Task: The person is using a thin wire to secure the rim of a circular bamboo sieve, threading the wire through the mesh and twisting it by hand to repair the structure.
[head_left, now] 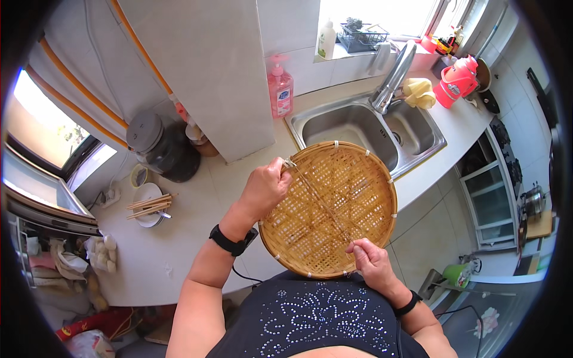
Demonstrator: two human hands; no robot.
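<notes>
A round woven bamboo basket [328, 203], shallow and tan, is held in front of my body with its open weave facing up. White ties sit at intervals along its rim. My left hand [265, 190] is closed at the upper left rim, gripping a thin cord knotted there. Across the basket the cord [322, 203] runs taut toward the lower right. There my right hand [371, 262] is closed in a fist on the cord's other end, over the lower rim. Fingertips of both hands are partly hidden.
Behind the basket lies a double steel sink [349, 128] with a faucet [394, 77]. A pink soap bottle [280, 92] stands by the pillar. Leftward on the white counter [197, 238] are a dark jar [173, 149] and chopsticks on a bowl [149, 204]. A pink thermos [456, 83] stands far right.
</notes>
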